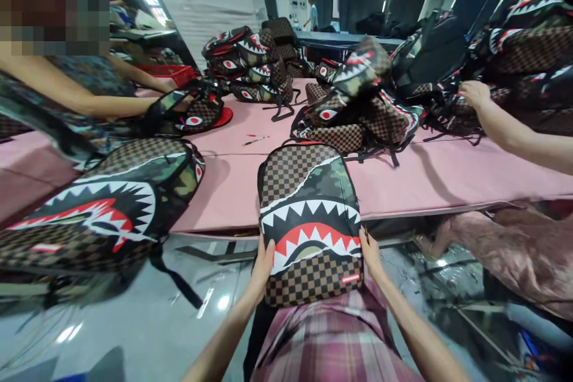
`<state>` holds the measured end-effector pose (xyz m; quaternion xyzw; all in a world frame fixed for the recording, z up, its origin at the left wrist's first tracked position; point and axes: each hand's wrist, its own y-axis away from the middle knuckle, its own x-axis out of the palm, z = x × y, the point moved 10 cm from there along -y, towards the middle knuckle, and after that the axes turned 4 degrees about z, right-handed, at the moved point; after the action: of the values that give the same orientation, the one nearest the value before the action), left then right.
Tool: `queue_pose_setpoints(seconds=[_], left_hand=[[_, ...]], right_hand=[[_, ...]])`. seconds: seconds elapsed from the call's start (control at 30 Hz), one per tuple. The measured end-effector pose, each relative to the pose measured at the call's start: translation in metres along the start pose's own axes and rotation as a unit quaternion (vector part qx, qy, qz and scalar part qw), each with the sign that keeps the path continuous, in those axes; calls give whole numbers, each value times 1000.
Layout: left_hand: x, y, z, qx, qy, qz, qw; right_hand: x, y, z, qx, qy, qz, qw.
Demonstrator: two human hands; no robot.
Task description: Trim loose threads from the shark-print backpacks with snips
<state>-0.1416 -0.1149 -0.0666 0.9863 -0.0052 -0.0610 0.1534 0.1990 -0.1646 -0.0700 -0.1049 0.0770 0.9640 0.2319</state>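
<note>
A backpack [313, 250] with a brown checkered pattern, a camouflage patch and a red-and-white shark mouth stands tilted at the table's front edge, before my body. My left hand [265, 262] is closed on its lower left side, thumb on the front panel. On the opposite side my right hand [370, 252] grips the bag's edge. Something thin and dark shows by the right fingertips, too small to name. The far fingers of both hands are hidden behind the bag.
A similar backpack [102, 209] lies at left, overhanging the pink table [224, 191]. More bags are piled at the back [250, 65] and right [532, 59]. A co-worker's hands at left handle a bag [197, 113]; another person's hand [477, 95] reaches in from the right.
</note>
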Motion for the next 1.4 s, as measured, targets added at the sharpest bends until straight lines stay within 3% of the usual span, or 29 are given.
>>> queue_pose_setpoints(seconds=[0.07, 0.13, 0.23, 0.33, 0.43, 0.53, 0.63, 0.8, 0.87, 0.97, 1.03, 1.13, 1.23, 1.4], left_hand=[[-8, 8, 11, -16, -6, 10, 1000], [-20, 9, 21, -41, -14, 3, 999], [-38, -6, 22, -72, -27, -22, 997], [-48, -35, -14, -18, -61, -53, 997], [-43, -61, -63, 43, -85, -84, 992], [-34, -74, -112, 125, -146, -146, 970], [-12, -73, -149, 242, -255, -160, 922], [35, -55, -149, 316, -357, -142, 867], [76, -42, -140, 354, -382, -81, 850], [152, -23, -117, 379, -379, 74, 841], [184, -18, -106, 361, -369, 112, 849], [195, -23, -100, 317, -358, 81, 875], [193, -33, -96, 272, -363, 72, 888], [194, -38, -96, 278, -405, 71, 868]], right_hand=[[7, 12, -13, 11, -5, 10, 1000], [1, 16, -17, 17, -8, 19, 1000], [-14, 0, -8, 9, -11, 29, 999], [-23, -35, 12, -4, -15, 25, 1000], [-20, -70, 34, -15, -21, 21, 999], [-15, -85, 45, -9, -26, 26, 999], [-11, -69, 45, -20, 5, 65, 998], [5, -6, 37, -89, 180, 169, 965], [9, 7, 34, -102, 268, 163, 944], [16, 6, 36, -116, 345, 152, 919], [19, -2, 43, -130, 337, 146, 921], [21, -20, 56, -155, 302, 138, 930], [35, -32, 64, -186, 309, 192, 913], [39, -17, 60, -205, 339, 255, 882]])
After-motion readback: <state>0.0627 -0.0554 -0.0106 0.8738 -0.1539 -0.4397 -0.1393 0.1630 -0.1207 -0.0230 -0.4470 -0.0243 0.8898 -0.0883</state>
